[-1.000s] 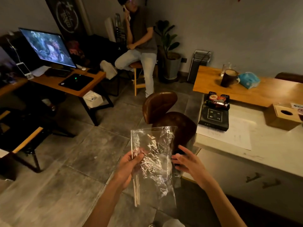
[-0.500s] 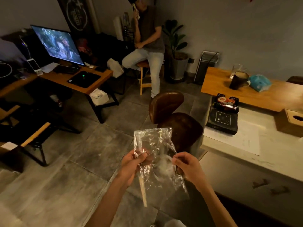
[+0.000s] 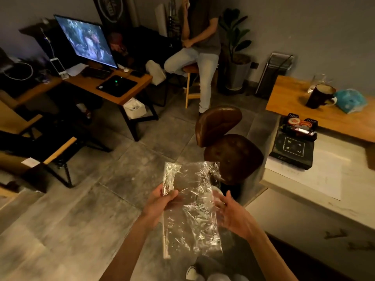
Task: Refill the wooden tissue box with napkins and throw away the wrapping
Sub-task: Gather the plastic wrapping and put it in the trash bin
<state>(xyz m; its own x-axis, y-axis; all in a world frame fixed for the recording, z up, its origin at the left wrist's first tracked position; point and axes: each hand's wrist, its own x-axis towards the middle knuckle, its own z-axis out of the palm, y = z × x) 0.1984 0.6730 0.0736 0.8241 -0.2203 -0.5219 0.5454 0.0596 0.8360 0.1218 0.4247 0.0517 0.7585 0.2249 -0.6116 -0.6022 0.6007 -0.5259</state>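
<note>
While the room spreads out dim around the wearer, the largest things in it are the grey tiled floor [image 3: 85, 209], the pale counter [image 3: 324, 179] on the right with a wooden table [image 3: 294, 110] behind it, and the computer desk [image 3: 113, 88] at the left; a seated person [image 3: 198, 49] occupies a stool near the back wall, and a brown leather stool [image 3: 227, 147] stands just beside the counter. Compared with half a second ago, the view has swung further left, so the wooden tissue box that sat at the counter's right edge is now out of frame. Nearer, the empty clear plastic wrapping [image 3: 190, 207] hangs in front of the body, spread flatter and wider than before. It is pinched along its upper left edge by the left hand [image 3: 160, 203], thumb closed over the film. The right hand [image 3: 233, 216], which a moment ago was nipping the film, now has its fingers spread open just beside the right edge, perhaps brushing it. Judging from the empty wrapper, refilling looks finished and disposal remains; no bin is visible yet.
</note>
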